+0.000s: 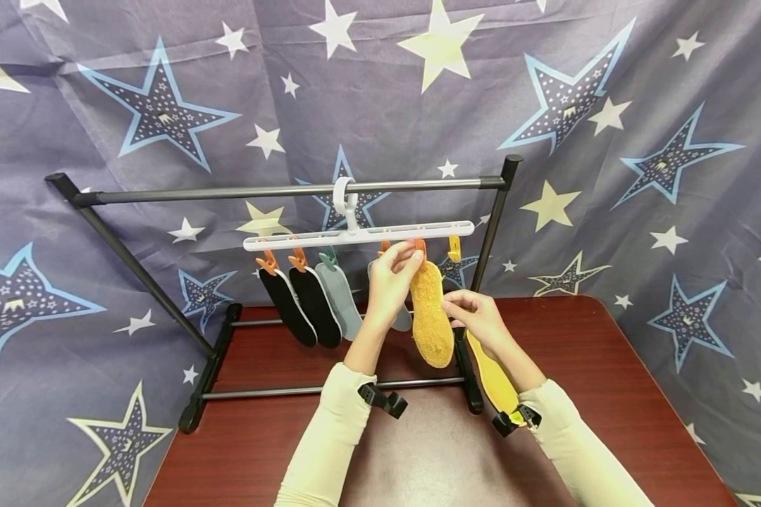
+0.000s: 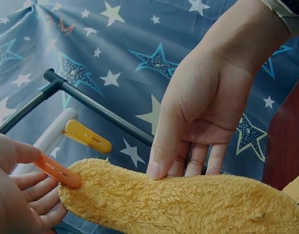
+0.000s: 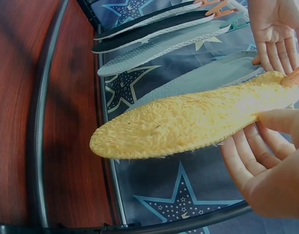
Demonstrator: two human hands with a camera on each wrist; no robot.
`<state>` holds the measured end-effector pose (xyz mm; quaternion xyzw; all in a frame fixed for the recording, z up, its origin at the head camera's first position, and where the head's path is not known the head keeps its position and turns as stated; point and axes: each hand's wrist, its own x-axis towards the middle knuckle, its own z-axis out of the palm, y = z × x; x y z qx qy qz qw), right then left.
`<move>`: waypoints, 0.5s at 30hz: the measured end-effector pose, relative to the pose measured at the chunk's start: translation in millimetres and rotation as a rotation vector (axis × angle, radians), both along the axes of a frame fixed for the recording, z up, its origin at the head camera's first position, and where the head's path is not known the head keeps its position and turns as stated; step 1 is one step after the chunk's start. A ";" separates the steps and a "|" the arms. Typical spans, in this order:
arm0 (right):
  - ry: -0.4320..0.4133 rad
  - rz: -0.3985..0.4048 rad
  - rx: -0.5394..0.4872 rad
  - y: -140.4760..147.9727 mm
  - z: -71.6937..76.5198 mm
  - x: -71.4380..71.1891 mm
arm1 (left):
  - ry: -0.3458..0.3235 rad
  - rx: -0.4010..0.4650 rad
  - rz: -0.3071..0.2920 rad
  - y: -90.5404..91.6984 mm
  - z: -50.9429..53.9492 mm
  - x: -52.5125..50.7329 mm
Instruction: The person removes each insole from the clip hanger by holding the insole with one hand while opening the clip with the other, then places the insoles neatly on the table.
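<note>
A fuzzy yellow insole (image 1: 432, 317) hangs heel-up from an orange clip (image 2: 59, 171) under the white hanger (image 1: 387, 234). My left hand (image 1: 393, 278) pinches that clip between thumb and fingers at the insole's top end. With thumb and fingers, my right hand (image 1: 478, 317) holds the insole's side edge, about midway along it. Just to the right, a yellow clip (image 1: 454, 248) hangs with nothing in it. A second yellow insole (image 1: 493, 373) lies on the table, partly covered by my right forearm.
Two black insoles (image 1: 289, 308) and a grey insole (image 1: 339, 299) hang from clips on the hanger's left half. Behind my left hand hangs another grey insole (image 3: 198, 78). The hanger hooks over a metal rack's top bar (image 1: 228, 193), standing on a reddish-brown table (image 1: 577, 366).
</note>
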<state>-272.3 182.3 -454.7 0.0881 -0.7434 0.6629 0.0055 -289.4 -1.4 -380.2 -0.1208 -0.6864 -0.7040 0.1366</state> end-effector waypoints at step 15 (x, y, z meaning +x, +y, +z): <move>-0.012 0.007 -0.012 -0.3 0.0 1.3 | -0.005 -0.017 0.026 1.0 -2.5 1.4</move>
